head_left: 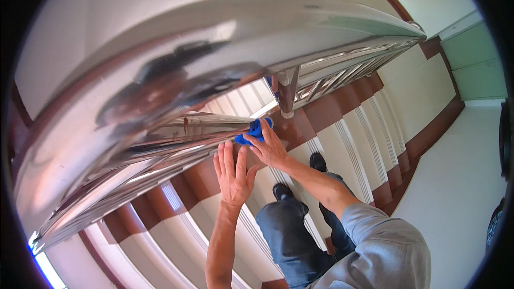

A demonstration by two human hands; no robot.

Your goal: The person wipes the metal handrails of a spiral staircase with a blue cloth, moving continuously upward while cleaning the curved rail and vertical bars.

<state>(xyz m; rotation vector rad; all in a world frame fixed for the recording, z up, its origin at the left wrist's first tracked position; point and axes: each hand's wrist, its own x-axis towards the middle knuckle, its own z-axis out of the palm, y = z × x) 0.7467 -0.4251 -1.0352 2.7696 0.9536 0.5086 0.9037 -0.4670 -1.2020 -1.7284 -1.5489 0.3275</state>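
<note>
My right hand [269, 148] is shut on a blue cloth [253, 130] and presses it against a lower rail of a shiny steel stair railing [176, 144]. Just below and to the left of it, my left hand [233, 174] is held up flat, fingers spread, against the same rail, and it holds nothing. The broad polished handrail [214, 37] fills the top of the view and reflects the person. A steel baluster post [287, 93] stands just above the cloth.
White stair steps with reddish-brown edges [342, 144] run down to the right. My legs in dark trousers and black shoes [282, 190] stand on them. A white landing floor [460, 182] and a green-panelled wall [474, 64] lie at the right.
</note>
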